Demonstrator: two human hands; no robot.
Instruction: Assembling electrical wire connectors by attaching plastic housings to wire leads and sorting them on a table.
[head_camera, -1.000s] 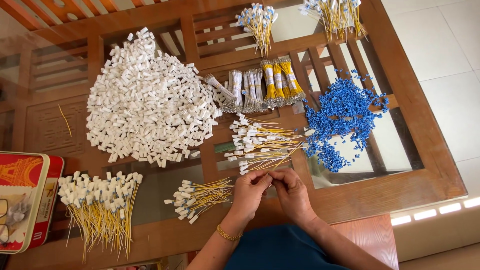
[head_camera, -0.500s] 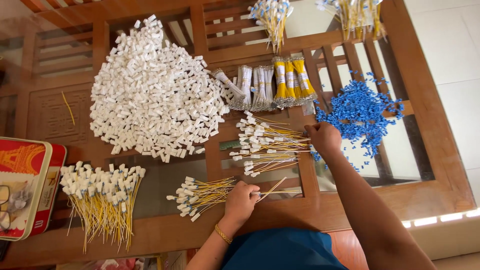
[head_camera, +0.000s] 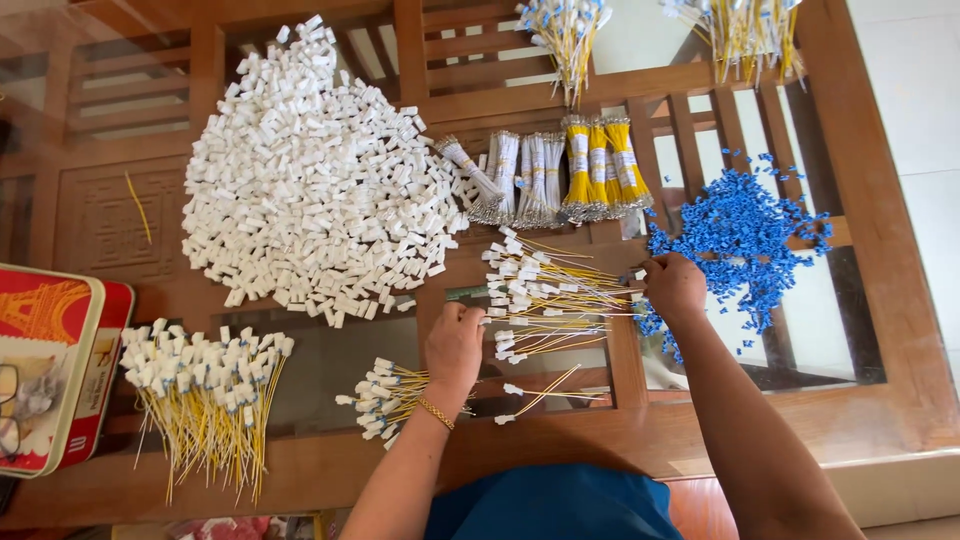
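Far left: red tin at table edge. Near it, a bundle of yellow wires with white ends. Behind, a large heap of white connectors.

Centre: left hand, fingers curled down, rests at the left end of the loose yellow wires; whether it pinches one, cannot tell. These wires lie with long axis left-right, white plugs left, bare tails pointing right.

Right: right hand sits at the tails, fingertips closed together at the near-left edge of the blue bead pile; what they pinch is too small to see. Right hand is nearer the beads.
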